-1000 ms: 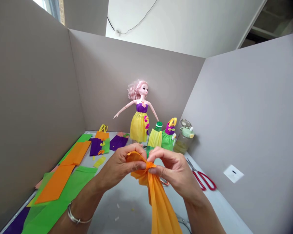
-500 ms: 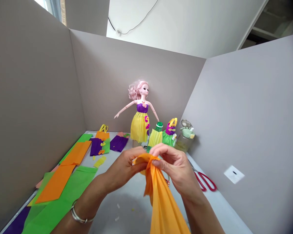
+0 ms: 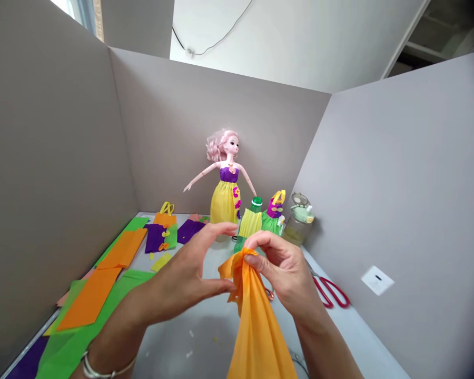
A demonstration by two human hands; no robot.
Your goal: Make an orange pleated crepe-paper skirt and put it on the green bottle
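Observation:
Gathered pleats of orange crepe paper (image 3: 260, 321) hang from my right hand (image 3: 282, 268), pinched at the top edge between thumb and fingers. The lower part of the sheet fans out and leaves the bottom of the view. My left hand (image 3: 189, 273) is open just left of the gathers, thumb and fingers spread apart, with its thumb tip near the loose orange end. Behind the hands stands a green bottle (image 3: 256, 202) wrapped in pleated yellow paper (image 3: 250, 223). A pink-haired doll (image 3: 229, 173) in a purple top and yellow skirt is at the back wall.
Red-handled scissors (image 3: 332, 292) lie at the right. Orange strips (image 3: 90, 297) and green sheets (image 3: 79, 352) cover the left side. Small paper outfits (image 3: 160, 231), a purple-and-green dress (image 3: 274, 213) and a lidded jar (image 3: 299, 223) stand or lie towards the back. Grey panels (image 3: 398, 184) enclose the table.
My left hand has let go of the orange paper, opened and moved to the left. My right hand keeps its pinch, and the hanging paper has swung slightly left.

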